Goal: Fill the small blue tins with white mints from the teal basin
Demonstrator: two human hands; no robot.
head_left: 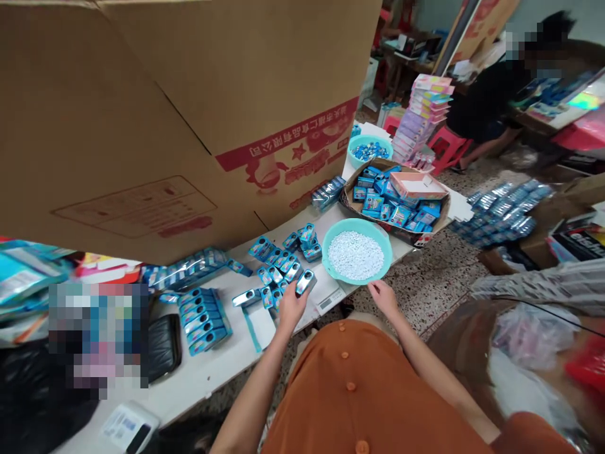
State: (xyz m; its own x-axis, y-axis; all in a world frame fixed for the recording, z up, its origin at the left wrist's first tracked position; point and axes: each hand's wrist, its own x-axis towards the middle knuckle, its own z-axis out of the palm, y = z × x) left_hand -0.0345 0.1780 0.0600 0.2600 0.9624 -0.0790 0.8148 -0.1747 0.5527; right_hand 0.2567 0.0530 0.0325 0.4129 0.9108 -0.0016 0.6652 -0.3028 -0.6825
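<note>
My left hand (292, 310) is closed around a small blue box (305, 282) with a dark round hole in its face. Several matching blue boxes (275, 256) lie just beyond it on the white table. My right hand (384, 297) is at the near rim of a turquoise basin (326, 258), its fingers drawn together; whatever they hold is too small or hidden to make out. Small white pellets (356, 255) fill the basin. Under the basin's near left side, a flat white scale (329, 301) with a display shows.
A large cardboard carton (189, 126) stands along the table's far side. An open carton of blue packs (378, 195) and another turquoise basin (370, 150) are beyond the pellets. A row of blue boxes (203, 318) and a black case (163, 347) lie left. A person (491, 94) sits far right.
</note>
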